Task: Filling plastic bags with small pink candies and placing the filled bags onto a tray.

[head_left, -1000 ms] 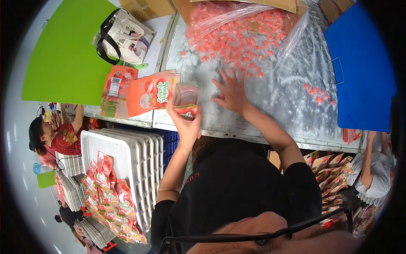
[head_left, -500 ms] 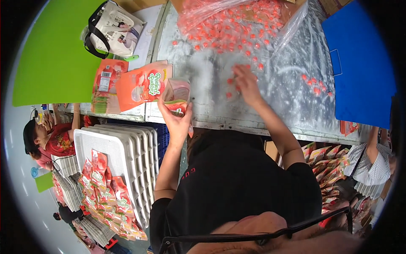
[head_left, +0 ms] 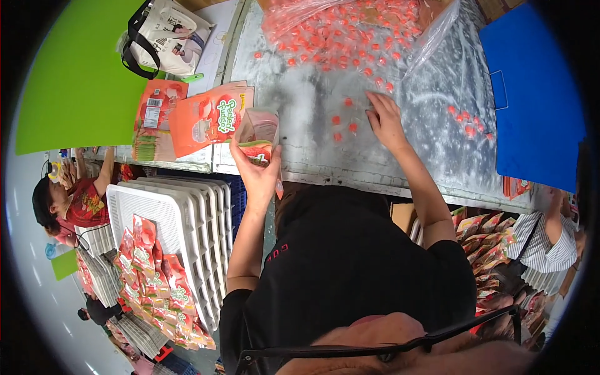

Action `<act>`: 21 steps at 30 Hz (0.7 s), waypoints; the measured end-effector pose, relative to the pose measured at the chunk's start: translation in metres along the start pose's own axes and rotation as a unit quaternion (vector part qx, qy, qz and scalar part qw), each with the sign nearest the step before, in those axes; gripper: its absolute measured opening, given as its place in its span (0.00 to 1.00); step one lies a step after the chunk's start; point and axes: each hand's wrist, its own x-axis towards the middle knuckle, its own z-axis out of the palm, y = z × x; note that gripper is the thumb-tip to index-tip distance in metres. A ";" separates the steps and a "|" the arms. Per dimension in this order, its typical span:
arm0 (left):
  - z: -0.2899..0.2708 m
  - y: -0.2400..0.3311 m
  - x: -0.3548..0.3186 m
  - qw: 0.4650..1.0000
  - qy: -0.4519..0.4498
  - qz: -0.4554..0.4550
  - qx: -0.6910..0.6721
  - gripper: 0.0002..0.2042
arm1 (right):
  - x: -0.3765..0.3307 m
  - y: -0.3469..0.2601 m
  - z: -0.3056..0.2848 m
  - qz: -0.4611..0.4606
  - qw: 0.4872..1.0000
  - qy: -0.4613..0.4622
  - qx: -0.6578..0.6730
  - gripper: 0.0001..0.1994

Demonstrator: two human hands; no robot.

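My left hand (head_left: 255,169) grips a red candy pouch (head_left: 261,128) by its lower part near the table's front edge. The pouch stands with its mouth spread at the top. My right hand (head_left: 386,122) is open over the metal table (head_left: 300,134), fingers stretched out, with nothing seen in it. Just left of its fingertips lie several wrapped red candies (head_left: 348,102), apart from the larger heap (head_left: 350,37) at the back. Flat pouches (head_left: 203,122) are stacked to the left of my left hand.
A clear plastic sheet (head_left: 431,37) lies by the heap. Blue board (head_left: 531,94) stands right, green board (head_left: 75,81) left. A tote bag (head_left: 172,40) sits back left. White stacked trays (head_left: 140,203) and filled pouches (head_left: 147,250) are below left. Co-workers (head_left: 87,200) stand at both sides.
My right hand has moved right, away from the small group of candies, which now lies uncovered. My left hand still holds the pouch in nearly the same place.
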 end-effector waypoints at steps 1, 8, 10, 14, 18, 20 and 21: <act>0.000 0.000 0.001 1.000 -0.002 -0.001 -0.003 0.42 | -0.005 0.001 -0.002 0.008 1.000 0.007 0.004 0.25; 0.004 -0.003 0.003 1.000 -0.015 0.009 -0.001 0.42 | -0.017 -0.053 -0.013 -0.028 0.996 -0.036 -0.074 0.25; 0.005 -0.005 0.003 1.000 -0.019 0.010 -0.013 0.42 | -0.017 -0.076 -0.002 -0.023 0.994 -0.054 -0.095 0.27; 0.006 -0.006 0.002 1.000 -0.022 0.018 -0.001 0.41 | -0.013 -0.094 0.024 0.003 0.989 -0.090 -0.120 0.33; 0.003 -0.007 0.002 0.999 -0.030 0.038 0.012 0.41 | -0.015 -0.088 0.034 -0.007 0.989 -0.087 -0.123 0.35; 0.002 -0.008 0.003 0.998 -0.035 0.042 0.009 0.41 | -0.009 -0.097 0.025 0.005 0.994 -0.079 -0.075 0.36; 0.003 -0.009 0.003 0.999 -0.032 0.033 0.004 0.41 | -0.009 -0.097 0.026 0.006 0.994 -0.080 -0.074 0.36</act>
